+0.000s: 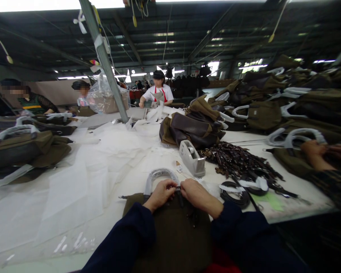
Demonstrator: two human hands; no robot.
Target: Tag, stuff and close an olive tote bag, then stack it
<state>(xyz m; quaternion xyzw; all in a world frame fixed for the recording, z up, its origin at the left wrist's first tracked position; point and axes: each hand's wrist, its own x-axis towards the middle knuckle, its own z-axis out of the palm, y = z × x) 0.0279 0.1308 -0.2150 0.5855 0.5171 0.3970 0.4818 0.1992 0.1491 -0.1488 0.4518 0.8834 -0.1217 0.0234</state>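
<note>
An olive-green handbag lies at the table's near edge, close to my body. Its arched handle is wrapped in white film. My left hand is closed, fingertips pinching at the handle's right-hand end. From the other side my right hand closes on the same spot, thumb and fingers pressed together. Between the fingertips shows a small dark piece with a shiny bit, mostly covered by the fingers. A dark leather tag dangles on the bag below my right hand.
A grey tape dispenser stands ahead, beside a heap of dark leather straps. Coiled black straps lie at right. White paper sheets cover the left. Bags are piled around. A co-worker's hands hold another bag.
</note>
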